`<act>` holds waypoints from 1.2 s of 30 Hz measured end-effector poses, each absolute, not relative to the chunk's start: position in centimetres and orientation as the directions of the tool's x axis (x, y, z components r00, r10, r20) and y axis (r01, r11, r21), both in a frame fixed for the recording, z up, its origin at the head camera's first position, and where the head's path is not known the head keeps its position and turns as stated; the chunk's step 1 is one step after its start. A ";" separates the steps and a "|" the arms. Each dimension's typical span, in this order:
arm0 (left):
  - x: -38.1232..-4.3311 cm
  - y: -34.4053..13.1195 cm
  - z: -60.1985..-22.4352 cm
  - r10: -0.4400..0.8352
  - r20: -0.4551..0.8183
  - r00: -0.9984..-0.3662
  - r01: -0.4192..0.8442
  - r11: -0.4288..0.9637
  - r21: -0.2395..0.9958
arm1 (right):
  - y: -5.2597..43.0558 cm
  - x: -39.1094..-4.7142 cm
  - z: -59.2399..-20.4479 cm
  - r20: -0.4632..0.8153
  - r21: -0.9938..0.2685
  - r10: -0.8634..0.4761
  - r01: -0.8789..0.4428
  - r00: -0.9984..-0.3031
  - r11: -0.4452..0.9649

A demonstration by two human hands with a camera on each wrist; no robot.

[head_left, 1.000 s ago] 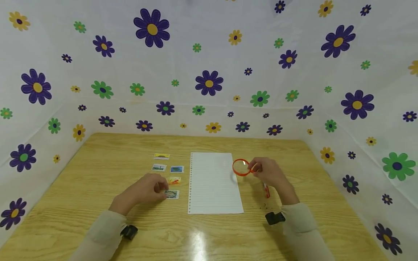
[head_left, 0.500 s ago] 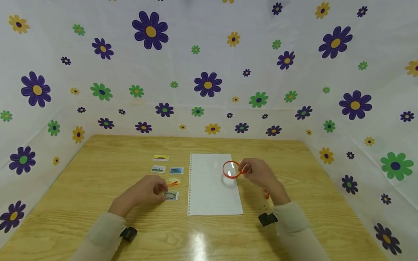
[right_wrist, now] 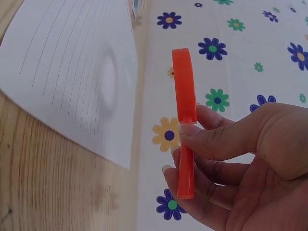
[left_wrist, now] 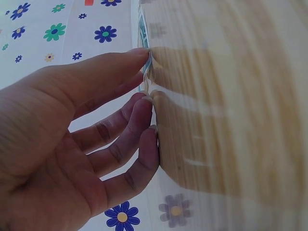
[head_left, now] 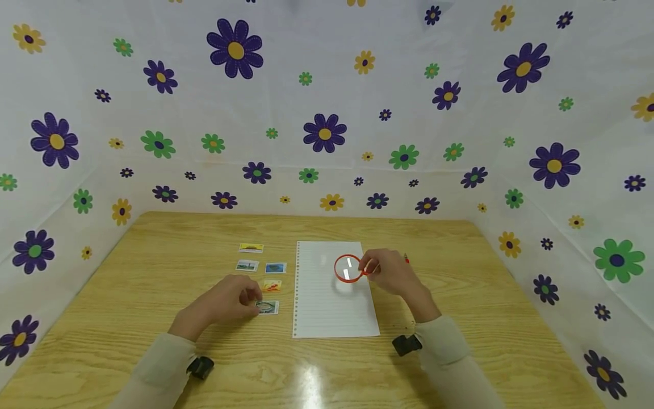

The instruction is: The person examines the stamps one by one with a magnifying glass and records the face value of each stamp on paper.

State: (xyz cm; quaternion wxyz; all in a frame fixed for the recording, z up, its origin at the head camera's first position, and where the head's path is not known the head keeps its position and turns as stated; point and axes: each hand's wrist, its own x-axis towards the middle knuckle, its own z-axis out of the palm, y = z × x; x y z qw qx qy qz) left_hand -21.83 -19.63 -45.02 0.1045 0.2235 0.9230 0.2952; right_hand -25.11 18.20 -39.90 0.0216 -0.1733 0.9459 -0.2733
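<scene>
In the head view my right hand (head_left: 392,271) grips the handle of a red-rimmed magnifying glass (head_left: 336,276) above a ruled sheet of paper (head_left: 327,312). Close up, the thumb and fingers hold the orange-red handle (right_wrist: 186,178), and the lens rim (right_wrist: 183,84) is seen edge-on. My left hand (head_left: 227,298) rests on the table at the left edge of a grey-green stamp (head_left: 269,307). Its thumb touches that stamp (left_wrist: 143,33) in the left wrist view, while the other fingers, gently bent, have their tips on the tabletop.
Several other stamps lie left of the paper: a yellow one (head_left: 251,248), a green landscape (head_left: 247,265), a blue one (head_left: 276,267) and an orange one (head_left: 273,286). A red-tipped thing (head_left: 406,259) shows partly behind the right hand. Flower-printed sheeting (head_left: 286,102) encloses the wooden table (head_left: 153,250).
My right hand has carried the magnifying glass leftward, from the paper's right edge to over its right half. The left hand has stayed at the stamp.
</scene>
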 end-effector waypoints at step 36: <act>-22.0 -19.9 -45.6 0.489 -0.030 -0.871 0.377 0.708 0.597 | 13.0 -24.2 -40.1 0.044 -0.519 -0.418 -0.378 -0.908 0.767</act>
